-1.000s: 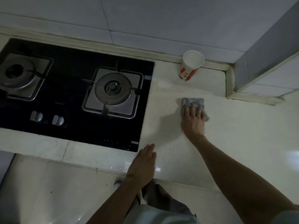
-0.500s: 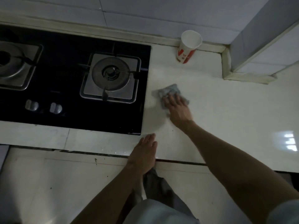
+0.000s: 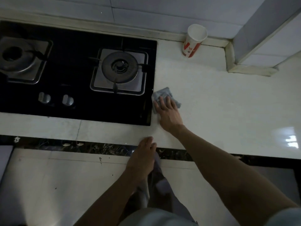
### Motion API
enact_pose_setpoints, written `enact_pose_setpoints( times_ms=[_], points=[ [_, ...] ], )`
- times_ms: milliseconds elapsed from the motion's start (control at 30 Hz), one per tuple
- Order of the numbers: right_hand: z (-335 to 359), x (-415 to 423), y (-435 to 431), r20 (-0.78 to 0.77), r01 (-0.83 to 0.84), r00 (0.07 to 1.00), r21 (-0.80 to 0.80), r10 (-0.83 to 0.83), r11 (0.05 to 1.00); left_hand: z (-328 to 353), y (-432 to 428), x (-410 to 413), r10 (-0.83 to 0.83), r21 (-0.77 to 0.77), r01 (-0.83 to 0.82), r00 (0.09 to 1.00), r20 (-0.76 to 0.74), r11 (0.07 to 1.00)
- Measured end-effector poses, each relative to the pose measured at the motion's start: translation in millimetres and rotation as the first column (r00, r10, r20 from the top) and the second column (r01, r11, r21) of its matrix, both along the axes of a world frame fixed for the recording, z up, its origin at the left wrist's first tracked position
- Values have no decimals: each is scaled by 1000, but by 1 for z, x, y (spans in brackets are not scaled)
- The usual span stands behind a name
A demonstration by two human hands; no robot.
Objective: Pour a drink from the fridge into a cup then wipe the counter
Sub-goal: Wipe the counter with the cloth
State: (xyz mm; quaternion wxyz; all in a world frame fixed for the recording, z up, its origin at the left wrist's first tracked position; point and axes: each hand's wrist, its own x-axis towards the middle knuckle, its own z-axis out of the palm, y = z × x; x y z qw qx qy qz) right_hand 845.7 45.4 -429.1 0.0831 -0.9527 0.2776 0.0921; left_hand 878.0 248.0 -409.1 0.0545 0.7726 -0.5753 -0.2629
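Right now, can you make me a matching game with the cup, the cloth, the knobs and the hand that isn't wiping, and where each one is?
Things:
1 paper cup
2 grey cloth
3 stove knobs
4 left hand

Places:
A at the front edge of the counter
B under the right hand
C beside the back wall
D on the black hob

Pairs: 1-C, 2-B, 3-D, 4-A

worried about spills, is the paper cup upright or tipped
Upright: the paper cup stands on its base on the counter, open rim up.
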Motion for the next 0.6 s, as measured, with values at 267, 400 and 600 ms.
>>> enact_pose_setpoints(
  times_ms=[267, 400, 600],
  points=[
    [-7, -119, -7, -67, 372, 925, -57, -375, 927, 1, 13, 1, -6, -79, 8, 1000, 24, 997],
    [1, -70, 33, -93, 617, 784, 9, -614, 787, -1, 15, 1, 29, -86, -32, 999, -39, 996],
    [-5, -46, 109, -2, 173, 985, 2, -173, 985, -1, 35, 2, 133, -98, -138, 990, -56, 986]
  ],
)
